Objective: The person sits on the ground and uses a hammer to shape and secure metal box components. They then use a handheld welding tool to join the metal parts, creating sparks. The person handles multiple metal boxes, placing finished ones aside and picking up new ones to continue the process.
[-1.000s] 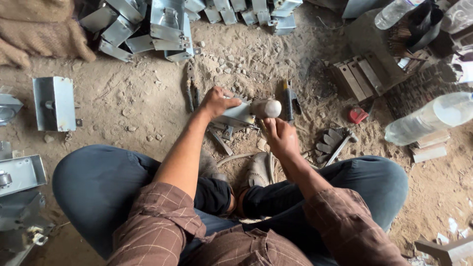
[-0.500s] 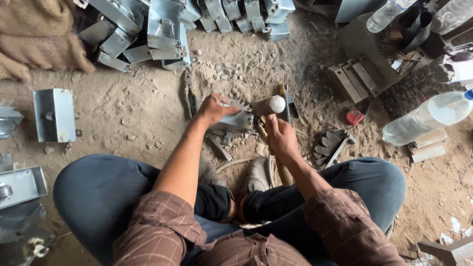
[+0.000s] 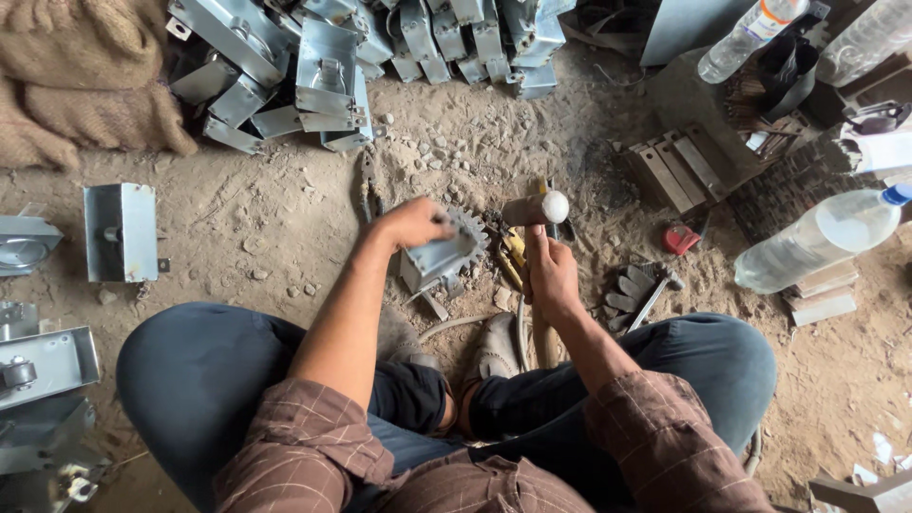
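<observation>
I sit cross-legged on a dirt floor. My left hand (image 3: 416, 224) grips a grey metal bracket with a toothed gear wheel (image 3: 448, 252) and holds it against the ground in front of my feet. My right hand (image 3: 551, 274) is closed around the wooden handle of a hammer. The hammer head (image 3: 538, 208) is lifted just right of the gear, its shiny round face turned to the right.
A heap of grey sheet-metal brackets (image 3: 361, 47) lies at the top. Pliers (image 3: 369, 195) rest left of my left hand. More metal boxes (image 3: 122, 233) sit at the left. Plastic bottles (image 3: 819, 239), a work glove (image 3: 632, 290) and metal strips (image 3: 679, 171) lie at the right; burlap sacks (image 3: 76, 85) top left.
The hammer has been moving up and down over the part. My left hand has turned the bracket, so the gear teeth show more plainly now.
</observation>
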